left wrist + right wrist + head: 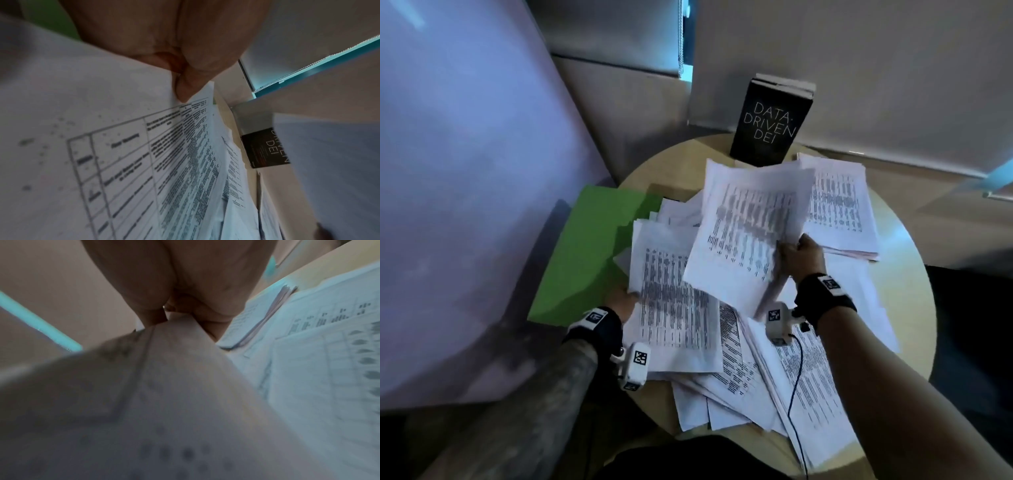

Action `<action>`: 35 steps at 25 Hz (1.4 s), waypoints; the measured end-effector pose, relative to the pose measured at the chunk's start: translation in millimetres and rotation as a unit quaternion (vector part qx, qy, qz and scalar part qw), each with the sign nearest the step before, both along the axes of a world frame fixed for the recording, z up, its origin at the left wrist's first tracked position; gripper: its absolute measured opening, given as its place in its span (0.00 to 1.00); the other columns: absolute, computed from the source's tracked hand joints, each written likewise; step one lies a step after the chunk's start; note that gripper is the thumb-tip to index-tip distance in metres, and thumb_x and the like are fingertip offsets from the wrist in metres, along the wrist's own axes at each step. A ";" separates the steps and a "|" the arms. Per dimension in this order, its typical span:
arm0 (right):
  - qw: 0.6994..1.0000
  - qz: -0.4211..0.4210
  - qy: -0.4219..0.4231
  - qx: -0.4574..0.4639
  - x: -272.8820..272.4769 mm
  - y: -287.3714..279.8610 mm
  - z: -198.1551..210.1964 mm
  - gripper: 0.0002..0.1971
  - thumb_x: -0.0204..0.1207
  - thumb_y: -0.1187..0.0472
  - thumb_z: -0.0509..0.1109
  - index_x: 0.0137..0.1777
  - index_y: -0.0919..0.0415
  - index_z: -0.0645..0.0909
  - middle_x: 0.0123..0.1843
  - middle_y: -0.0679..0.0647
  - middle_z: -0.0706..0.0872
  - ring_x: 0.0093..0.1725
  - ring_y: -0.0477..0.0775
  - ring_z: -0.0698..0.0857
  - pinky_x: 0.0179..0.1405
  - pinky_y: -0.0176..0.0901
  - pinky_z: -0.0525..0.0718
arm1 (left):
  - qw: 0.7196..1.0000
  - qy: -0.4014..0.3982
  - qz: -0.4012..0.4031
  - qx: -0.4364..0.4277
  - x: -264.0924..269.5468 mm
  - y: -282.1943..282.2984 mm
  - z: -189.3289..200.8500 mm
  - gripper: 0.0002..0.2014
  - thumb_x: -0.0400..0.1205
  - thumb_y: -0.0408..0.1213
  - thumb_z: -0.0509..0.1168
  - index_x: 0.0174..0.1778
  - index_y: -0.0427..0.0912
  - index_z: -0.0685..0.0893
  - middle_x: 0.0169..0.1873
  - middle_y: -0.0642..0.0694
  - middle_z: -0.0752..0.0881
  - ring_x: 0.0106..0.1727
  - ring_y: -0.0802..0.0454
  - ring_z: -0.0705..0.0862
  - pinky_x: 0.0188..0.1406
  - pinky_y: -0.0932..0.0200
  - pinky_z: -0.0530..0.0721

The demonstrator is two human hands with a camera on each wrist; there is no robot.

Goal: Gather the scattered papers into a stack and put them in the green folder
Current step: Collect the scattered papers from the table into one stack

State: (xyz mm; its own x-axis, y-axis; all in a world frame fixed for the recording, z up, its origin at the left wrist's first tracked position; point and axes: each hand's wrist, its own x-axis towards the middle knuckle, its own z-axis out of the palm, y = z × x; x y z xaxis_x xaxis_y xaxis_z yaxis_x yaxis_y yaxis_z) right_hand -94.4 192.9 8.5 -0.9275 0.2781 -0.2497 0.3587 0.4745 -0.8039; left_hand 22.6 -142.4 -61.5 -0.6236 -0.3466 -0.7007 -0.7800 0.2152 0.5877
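Observation:
Printed white papers [750, 373] lie scattered over a round wooden table [914, 274]. My right hand [799, 255] grips a bundle of sheets [750, 233] by its right edge and holds it lifted above the pile; in the right wrist view the bundle [164, 386] runs out from my pinching fingers [207, 321]. My left hand [625, 303] pinches the left edge of another bundle [671, 294] that lies low over the table; the left wrist view shows my thumb [185, 87] on that bundle's printed top sheet [144, 154]. The green folder [589, 253] lies at the table's left, partly under the papers.
A black book [767, 126] reading "DATA-DRIVEN DEI" stands upright at the table's far edge. A neater paper stack [842, 209] lies far right. A black cable [796, 387] trails from my right wrist across the near papers. A large pale panel [465, 171] rises at the left.

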 end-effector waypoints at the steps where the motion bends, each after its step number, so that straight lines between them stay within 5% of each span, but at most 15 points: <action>1: 0.999 0.032 -0.024 0.014 12.9 -11.4 -6.1 0.06 0.74 0.63 0.72 0.39 0.63 0.79 0.36 0.59 0.84 0.36 0.54 0.79 0.35 0.41 0.76 | 1.000 0.010 0.000 0.003 -0.4 8.5 2.0 0.20 0.86 0.35 0.59 0.72 0.28 0.73 0.68 0.28 0.79 0.62 0.35 0.80 0.57 0.52 0.76; 4: 0.989 0.099 -0.099 0.042 53.2 -49.3 -40.0 0.13 0.74 0.64 0.71 0.33 0.59 0.71 0.30 0.54 0.78 0.35 0.55 0.77 0.27 0.41 0.72 | 0.995 0.026 0.080 0.052 0.2 21.3 -0.7 0.31 0.85 0.53 0.58 0.75 0.31 0.72 0.73 0.29 0.74 0.68 0.39 0.78 0.67 0.48 0.74; 6: 0.984 0.106 -0.135 0.035 73.0 -70.9 -61.9 0.08 0.72 0.60 0.71 0.40 0.61 0.74 0.37 0.58 0.83 0.39 0.58 0.82 0.32 0.44 0.77 | 0.996 0.019 0.058 0.065 2.2 23.8 -3.2 0.36 0.82 0.59 0.59 0.77 0.34 0.69 0.75 0.34 0.74 0.73 0.37 0.75 0.74 0.42 0.71; 8: 0.979 0.118 -0.165 0.025 82.7 -85.5 -71.7 0.09 0.75 0.57 0.70 0.48 0.62 0.75 0.44 0.58 0.85 0.43 0.59 0.83 0.39 0.45 0.78 | 0.999 0.020 -0.028 0.039 2.6 24.3 -5.9 0.25 0.83 0.43 0.64 0.74 0.34 0.72 0.67 0.38 0.80 0.64 0.40 0.80 0.69 0.44 0.77; 10: 0.975 0.133 -0.174 0.034 84.3 -89.9 -69.6 0.11 0.77 0.55 0.69 0.50 0.62 0.75 0.46 0.58 0.83 0.45 0.60 0.82 0.44 0.47 0.80 | 0.998 0.037 -0.056 -0.001 2.8 23.3 -4.3 0.20 0.81 0.29 0.62 0.70 0.31 0.74 0.60 0.35 0.82 0.52 0.41 0.80 0.52 0.53 0.78; 14: 0.982 0.088 -0.167 -0.010 81.1 -70.9 -62.3 0.30 0.76 0.52 0.73 0.76 0.61 0.70 0.69 0.58 0.80 0.65 0.61 0.82 0.64 0.49 0.80 | 0.996 0.079 -0.028 0.003 -0.8 9.2 14.1 0.13 0.79 0.22 0.62 0.59 0.27 0.78 0.45 0.36 0.81 0.36 0.44 0.78 0.37 0.60 0.74; 16: 0.976 0.086 -0.173 -0.103 81.3 -66.1 -50.1 0.37 0.75 0.55 0.75 0.81 0.61 0.63 0.74 0.59 0.75 0.72 0.61 0.77 0.63 0.46 0.74 | 0.993 0.112 -0.016 0.033 -5.1 1.3 27.6 0.11 0.77 0.21 0.64 0.55 0.29 0.80 0.43 0.37 0.83 0.42 0.41 0.82 0.41 0.59 0.76; 18: 0.957 0.069 -0.161 -0.232 81.4 -68.5 -28.6 0.32 0.73 0.64 0.73 0.77 0.63 0.68 0.68 0.61 0.81 0.65 0.60 0.82 0.57 0.45 0.76 | 0.986 0.150 -0.004 0.073 -8.9 -2.1 46.9 0.11 0.76 0.20 0.64 0.52 0.33 0.82 0.41 0.36 0.84 0.49 0.38 0.82 0.50 0.54 0.77; 20: 0.951 0.055 -0.103 -0.287 78.7 -69.7 -6.9 0.19 0.72 0.72 0.68 0.63 0.61 0.80 0.55 0.60 0.89 0.52 0.61 0.87 0.50 0.47 0.84 | 0.977 0.190 -0.017 0.096 -15.5 0.9 70.7 0.12 0.77 0.24 0.64 0.56 0.37 0.82 0.46 0.37 0.86 0.51 0.40 0.82 0.54 0.52 0.79; 24: 0.976 0.065 0.060 -0.197 69.6 -71.5 21.0 0.12 0.70 0.68 0.67 0.52 0.58 0.81 0.52 0.64 0.90 0.54 0.66 0.88 0.57 0.59 0.87 | 0.954 0.295 -0.049 0.024 -32.9 18.5 119.0 0.08 0.79 0.28 0.65 0.53 0.40 0.79 0.40 0.42 0.83 0.40 0.51 0.80 0.38 0.60 0.78; 27: 0.975 0.063 0.117 -0.177 72.7 -73.3 27.0 0.15 0.69 0.67 0.65 0.55 0.56 0.79 0.52 0.60 0.89 0.55 0.62 0.87 0.55 0.55 0.87 | 0.941 0.336 -0.035 0.008 -37.1 34.5 130.3 0.09 0.79 0.24 0.64 0.43 0.44 0.78 0.33 0.48 0.81 0.31 0.58 0.79 0.28 0.70 0.79; 30: 0.975 0.026 0.093 -0.202 85.0 -72.5 21.8 0.17 0.73 0.72 0.65 0.60 0.56 0.76 0.53 0.54 0.88 0.55 0.57 0.86 0.55 0.53 0.87 | 0.944 0.329 -0.031 0.012 -29.8 45.1 119.8 0.10 0.78 0.25 0.65 0.53 0.40 0.78 0.38 0.47 0.83 0.34 0.59 0.81 0.22 0.78 0.77; 33: 0.984 0.018 0.041 -0.174 95.2 -73.8 2.4 0.15 0.74 0.74 0.63 0.59 0.61 0.69 0.55 0.60 0.83 0.54 0.62 0.83 0.52 0.56 0.85 | 0.958 0.286 -0.014 0.022 -23.7 52.2 97.5 0.17 0.79 0.25 0.64 0.65 0.37 0.76 0.51 0.43 0.84 0.45 0.47 0.83 0.32 0.73 0.77; 35: 0.989 0.009 0.020 -0.149 94.9 -79.8 -4.2 0.13 0.75 0.73 0.61 0.58 0.64 0.67 0.53 0.62 0.81 0.49 0.60 0.80 0.43 0.49 0.82 | 0.959 0.281 -0.004 0.030 -24.8 55.9 88.8 0.17 0.81 0.26 0.63 0.66 0.36 0.75 0.53 0.42 0.84 0.52 0.45 0.82 0.44 0.62 0.80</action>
State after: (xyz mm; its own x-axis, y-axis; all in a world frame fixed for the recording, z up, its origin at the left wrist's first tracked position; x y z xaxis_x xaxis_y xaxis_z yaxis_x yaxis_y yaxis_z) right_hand 0.5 113.1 4.3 -0.9422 0.1811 -0.2820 0.3183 0.2199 -0.9221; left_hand -2.2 -86.5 27.3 -0.9112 -0.3099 -0.2716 -0.3348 0.1725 0.9264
